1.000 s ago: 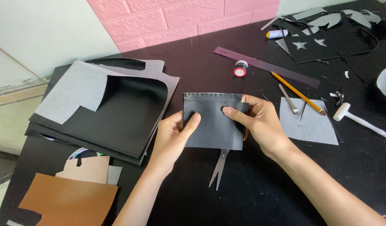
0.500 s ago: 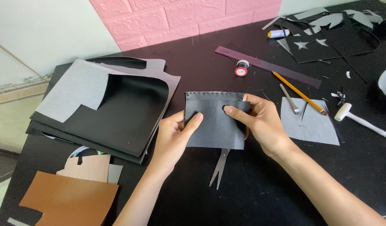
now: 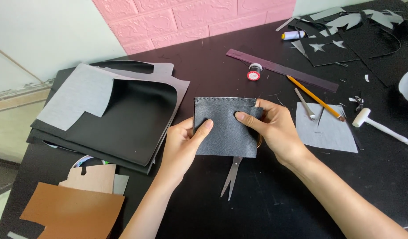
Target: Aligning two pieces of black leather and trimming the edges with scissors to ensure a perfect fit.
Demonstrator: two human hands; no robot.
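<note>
Head view: left hand (image 3: 182,146) and right hand (image 3: 274,130) each pinch one dark stitched leather piece (image 3: 226,128); one pair of scissors (image 3: 231,175) lies beneath it.

Bare forearms, no sleeves; left hand (image 3: 182,146), right hand (image 3: 274,130).

leather piece (image 3: 226,130) over scissors (image 3: 231,175)

left hand (image 3: 184,144) + right hand (image 3: 274,130) hold dark leather piece (image 3: 226,130) | scissors (image 3: 231,175) beneath | black table (image 3: 266,199)
</note>
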